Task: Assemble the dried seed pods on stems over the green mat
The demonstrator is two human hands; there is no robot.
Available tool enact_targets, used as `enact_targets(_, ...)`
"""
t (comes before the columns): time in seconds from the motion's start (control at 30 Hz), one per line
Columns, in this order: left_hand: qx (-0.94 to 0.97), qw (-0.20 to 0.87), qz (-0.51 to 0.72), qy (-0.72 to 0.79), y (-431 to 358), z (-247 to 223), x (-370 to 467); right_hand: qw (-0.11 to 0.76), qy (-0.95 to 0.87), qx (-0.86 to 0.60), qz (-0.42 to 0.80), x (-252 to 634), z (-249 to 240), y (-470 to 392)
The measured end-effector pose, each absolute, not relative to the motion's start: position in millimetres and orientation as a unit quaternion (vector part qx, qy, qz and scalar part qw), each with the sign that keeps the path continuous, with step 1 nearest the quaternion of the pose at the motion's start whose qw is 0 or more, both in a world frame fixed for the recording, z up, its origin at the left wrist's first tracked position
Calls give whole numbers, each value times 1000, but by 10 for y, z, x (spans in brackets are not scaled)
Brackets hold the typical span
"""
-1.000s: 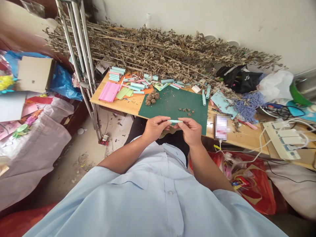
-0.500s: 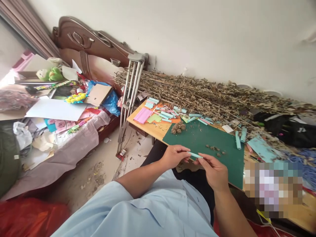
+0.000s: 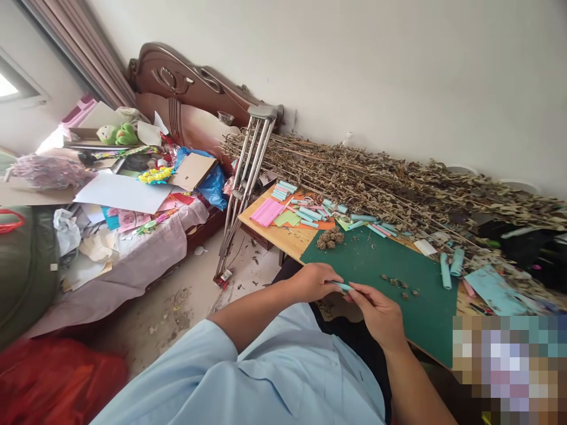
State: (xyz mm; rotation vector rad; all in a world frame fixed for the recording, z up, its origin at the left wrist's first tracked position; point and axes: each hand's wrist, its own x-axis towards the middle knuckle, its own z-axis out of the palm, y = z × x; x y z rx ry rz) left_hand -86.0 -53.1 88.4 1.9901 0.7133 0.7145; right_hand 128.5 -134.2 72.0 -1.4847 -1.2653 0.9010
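Note:
A small light-blue paper roll (image 3: 342, 285) is pinched between my two hands, just off the front edge of a green cutting mat (image 3: 376, 265). My left hand (image 3: 315, 282) grips its left end, and my right hand (image 3: 377, 310) has fingers and thumb closed on its right end. Fingers cover much of the roll. Beyond my hands, a heap of dried brown clumps (image 3: 330, 238) sits at the mat's far left corner. Several smaller crumbs (image 3: 401, 284) lie near its middle.
Blue and pink paper rolls (image 3: 310, 215) and a pink paper stack (image 3: 267, 211) lie on the wooden table (image 3: 283, 235). Dried plant stalks (image 3: 376, 171) run along the wall. Crutches (image 3: 248, 177) stand at the table's left, beside a cluttered bed (image 3: 172, 248).
The view has shifted, so the room sits further right and lower. My hands have drawn closer together on the paper roll, and less of it shows between them.

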Motion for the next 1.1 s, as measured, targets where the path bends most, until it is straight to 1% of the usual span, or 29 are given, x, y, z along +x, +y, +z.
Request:
enact_targets(0.1, 875, 352, 216, 253, -380, 810, -942, 478, -537, -597, 356, 1328, 566, -1290)
enact_targets(0.17, 895, 301, 198, 263, -215, 749, -1046, 487, -554, -603, 302, 1435, 415, -1251)
enact_targets(0.3, 882, 219, 211, 360, 341, 744, -1455, 491, -593, -624, 136, 1709, 137, -1189)
enact_targets(0.43, 827, 147, 238, 488, 1056, 895, -2008, 477, -625, -616, 55, 1798, 43, -1171)
enact_targets(0.6, 752, 90, 229, 611, 1776, 996, -2443, 471, -650, -595, 29, 1754, 60, -1171)
enact_targets(0.83, 759, 81, 181, 620, 2372, 857, -2442, 469, -630, -617, 45, 1769, 59, -1192)
enact_targets(1.1, 776, 83, 141, 609, 2620, 654, -2410, 464, -624, -627, 52, 1781, 50, -1225)
